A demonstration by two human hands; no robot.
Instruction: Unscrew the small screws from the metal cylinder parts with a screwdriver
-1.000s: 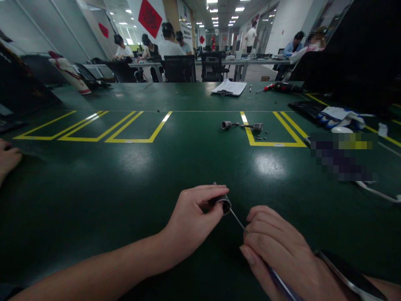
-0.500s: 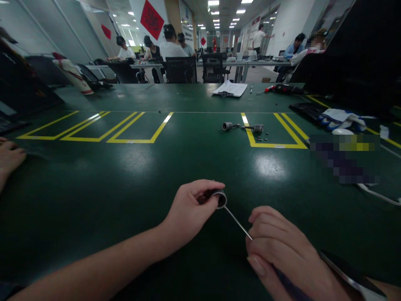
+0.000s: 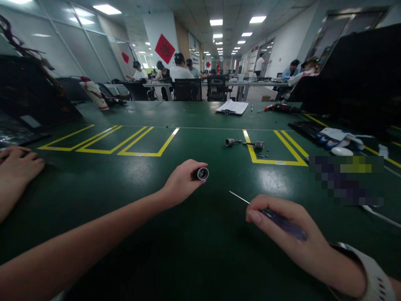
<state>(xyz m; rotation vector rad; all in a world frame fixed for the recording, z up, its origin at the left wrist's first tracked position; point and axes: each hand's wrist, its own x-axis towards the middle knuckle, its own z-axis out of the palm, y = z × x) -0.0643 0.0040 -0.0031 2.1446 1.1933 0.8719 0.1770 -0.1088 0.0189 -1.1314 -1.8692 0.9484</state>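
Observation:
My left hand point(image 3: 184, 179) is closed around a dark cylindrical metal part point(image 3: 203, 173), its round open end facing me and to the right. Inside that end some detail shows, too small to name. My right hand point(image 3: 282, 225) grips a screwdriver point(image 3: 283, 225) by its purple translucent handle. The thin shaft points up and left, its tip apart from the metal part. Beyond my hands, two similar small metal cylinders with thin stems point(image 3: 258, 145) lie near a yellow-taped outline, several tiny dark pieces point(image 3: 261, 156) beside them.
Another person's hand point(image 3: 21, 175) rests at the left table edge. Yellow tape outlines point(image 3: 140, 154) mark the green table point(image 3: 140, 251). A clipboard with papers point(image 3: 232, 107), a red-and-black tool point(image 3: 278, 108) and blue-white gloves point(image 3: 340, 138) lie farther back. People sit at desks beyond.
The screwdriver has come out of the metal part's open end. My left hand has moved up and left with the part; my right hand has turned, showing the handle. The view has tilted up.

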